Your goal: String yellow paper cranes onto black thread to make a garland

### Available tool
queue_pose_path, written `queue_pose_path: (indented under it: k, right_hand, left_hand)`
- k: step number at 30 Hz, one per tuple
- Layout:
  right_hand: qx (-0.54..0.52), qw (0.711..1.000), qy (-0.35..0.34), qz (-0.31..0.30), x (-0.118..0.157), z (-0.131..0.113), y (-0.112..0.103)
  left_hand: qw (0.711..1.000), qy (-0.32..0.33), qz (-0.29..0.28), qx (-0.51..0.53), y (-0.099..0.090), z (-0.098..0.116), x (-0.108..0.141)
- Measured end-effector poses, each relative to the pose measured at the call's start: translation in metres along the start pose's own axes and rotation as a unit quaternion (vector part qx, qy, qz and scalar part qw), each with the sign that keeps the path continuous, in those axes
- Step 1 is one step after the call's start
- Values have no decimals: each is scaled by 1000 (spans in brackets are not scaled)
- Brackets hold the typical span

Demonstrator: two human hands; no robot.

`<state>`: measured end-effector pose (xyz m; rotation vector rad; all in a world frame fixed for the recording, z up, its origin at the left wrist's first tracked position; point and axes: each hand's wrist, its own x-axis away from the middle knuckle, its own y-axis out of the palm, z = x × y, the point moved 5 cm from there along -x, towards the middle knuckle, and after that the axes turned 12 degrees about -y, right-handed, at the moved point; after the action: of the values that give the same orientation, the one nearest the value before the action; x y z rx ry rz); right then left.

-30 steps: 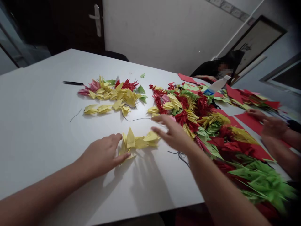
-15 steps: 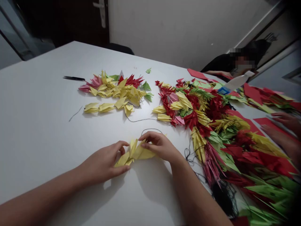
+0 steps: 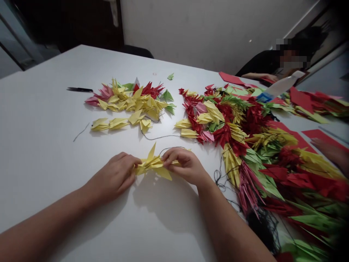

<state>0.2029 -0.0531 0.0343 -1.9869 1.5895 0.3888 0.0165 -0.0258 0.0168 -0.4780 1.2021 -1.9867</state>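
Between my two hands is a yellow folded paper flower (image 3: 151, 163) with pointed petals, held just over the white table. My left hand (image 3: 117, 174) is closed on its left end, and my right hand (image 3: 184, 164) pinches its right end. A dark thread (image 3: 169, 147) loops behind my right hand. Beyond my hands lies a short row of yellow paper flowers (image 3: 117, 123), with a thread (image 3: 163, 138) trailing right from it. Behind that row sits a pile of yellow, red, pink and green folded paper pieces (image 3: 136, 98).
A large heap of colourful folded paper (image 3: 234, 120) covers the right side, with tangled black thread (image 3: 261, 227) by its near edge. A plastic bottle (image 3: 283, 86) rests on the heap. Dark scissors (image 3: 79, 89) lie far left. Another person (image 3: 261, 63) sits far right; a hand (image 3: 331, 151) shows nearer.
My left hand has gone from spread around the paper to closed on its end. The flower is now lifted and turned, its petals pointing up and down. The view has shifted slightly.
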Motion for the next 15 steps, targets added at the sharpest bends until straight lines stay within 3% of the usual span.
queue_pose_path:
  k: [5, 15]
  right_hand:
    - [67, 996, -61, -7, -2, -10, 1]
    - [77, 993, -85, -28, -1, -9, 13]
  left_hand:
    - [1000, 21, 3, 14, 5, -1, -2]
    - [999, -13, 34, -28, 4, -8, -11]
